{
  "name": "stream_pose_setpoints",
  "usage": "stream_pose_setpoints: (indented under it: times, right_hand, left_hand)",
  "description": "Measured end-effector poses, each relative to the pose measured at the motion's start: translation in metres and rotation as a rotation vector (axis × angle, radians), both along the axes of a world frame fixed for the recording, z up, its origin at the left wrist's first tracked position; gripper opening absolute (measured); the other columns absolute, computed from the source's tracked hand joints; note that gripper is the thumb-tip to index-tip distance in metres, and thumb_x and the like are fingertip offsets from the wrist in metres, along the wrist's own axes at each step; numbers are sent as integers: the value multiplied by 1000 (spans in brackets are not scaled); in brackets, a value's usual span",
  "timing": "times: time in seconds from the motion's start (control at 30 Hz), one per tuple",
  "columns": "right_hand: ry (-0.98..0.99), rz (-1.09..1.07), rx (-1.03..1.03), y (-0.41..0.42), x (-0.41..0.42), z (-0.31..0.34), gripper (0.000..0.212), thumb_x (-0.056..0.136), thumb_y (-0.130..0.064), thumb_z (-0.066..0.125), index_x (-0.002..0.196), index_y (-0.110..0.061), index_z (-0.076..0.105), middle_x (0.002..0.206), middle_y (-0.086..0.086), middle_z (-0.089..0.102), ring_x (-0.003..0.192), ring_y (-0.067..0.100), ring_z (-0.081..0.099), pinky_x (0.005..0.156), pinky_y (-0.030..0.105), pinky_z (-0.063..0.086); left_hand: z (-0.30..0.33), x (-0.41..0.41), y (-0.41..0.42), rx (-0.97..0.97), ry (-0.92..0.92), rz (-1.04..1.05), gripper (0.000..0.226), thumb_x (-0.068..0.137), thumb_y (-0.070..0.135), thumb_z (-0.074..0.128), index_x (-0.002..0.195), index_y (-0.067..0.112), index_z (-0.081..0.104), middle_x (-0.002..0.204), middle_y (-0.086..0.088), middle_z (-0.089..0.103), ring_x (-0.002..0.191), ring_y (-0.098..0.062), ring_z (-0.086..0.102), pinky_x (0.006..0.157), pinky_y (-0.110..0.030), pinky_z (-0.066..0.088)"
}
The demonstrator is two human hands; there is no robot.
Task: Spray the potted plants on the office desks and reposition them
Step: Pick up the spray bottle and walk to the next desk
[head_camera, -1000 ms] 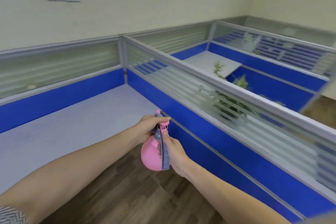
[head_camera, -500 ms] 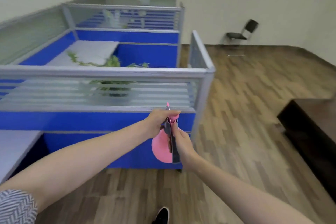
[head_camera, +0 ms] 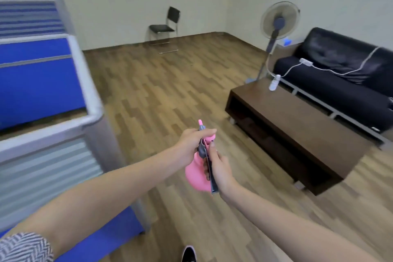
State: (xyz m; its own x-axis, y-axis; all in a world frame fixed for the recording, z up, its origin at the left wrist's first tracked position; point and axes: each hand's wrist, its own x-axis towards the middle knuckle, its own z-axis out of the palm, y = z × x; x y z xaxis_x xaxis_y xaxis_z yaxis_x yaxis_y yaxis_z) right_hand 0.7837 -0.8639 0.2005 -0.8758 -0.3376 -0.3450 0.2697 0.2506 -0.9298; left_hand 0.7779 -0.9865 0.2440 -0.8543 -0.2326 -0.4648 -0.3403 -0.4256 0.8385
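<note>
A pink spray bottle [head_camera: 194, 174] with a grey trigger is held in front of me over the wooden floor. My left hand [head_camera: 190, 142] is closed around its pink head, thumb on top. My right hand [head_camera: 220, 168] grips the body and the long grey trigger lever from the right. No potted plant shows in the head view. The blue and grey cubicle partitions [head_camera: 42, 83] of the office desks stand at the left edge, blurred.
A dark wooden coffee table [head_camera: 297, 134] stands to the right, with a small white bottle [head_camera: 274, 83] on its far end. Behind it are a black sofa [head_camera: 340, 70] with a white cable, a standing fan [head_camera: 276, 23] and a black chair [head_camera: 165, 27] by the far wall.
My view has swung right, away from the desks and plants toward the open room. Both hands keep the same hold on the spray bottle.
</note>
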Motion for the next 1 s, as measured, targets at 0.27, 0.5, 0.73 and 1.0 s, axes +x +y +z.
stream_pose_setpoints:
  times: [0.27, 0.5, 0.73, 1.0]
  right_hand:
    - [-44, -64, 3, -37, -181, 13, 69, 94, -73, 43, 87, -10, 69, 54, -5, 56, 48, 13, 50, 52, 28, 39]
    - [-66, -21, -10, -108, -322, -4, 69, 91, -75, 44, 105, -16, 76, 107, 14, 79, 91, 30, 76, 88, 42, 58]
    - [-63, 220, 21, -232, -479, -11, 72, 90, -78, 38, 100, -15, 74, 84, 4, 74, 69, 21, 67, 66, 32, 48]
    - [-20, 512, -32, -417, -584, 25, 63, 95, -69, 42, 99, -15, 74, 76, -1, 70, 69, 17, 67, 69, 31, 50]
  left_hand:
    - [6, -188, -25, -7, -53, 42, 48, 40, 36, 85, 74, 8, 66, 84, -18, 55, 79, -32, 52, 73, -43, 41]
    - [1, -322, -95, -37, -69, 99, 48, 38, 33, 85, 75, 6, 69, 71, -12, 62, 76, -31, 60, 77, -42, 51]
    - [6, -452, -211, -98, -113, 352, 18, 77, 14, 77, 69, 11, 62, 60, -3, 56, 53, -19, 51, 53, -25, 39]
    - [37, -526, -386, -127, -30, 659, 16, 81, 9, 75, 70, 6, 63, 50, -4, 62, 40, -17, 61, 43, -16, 46]
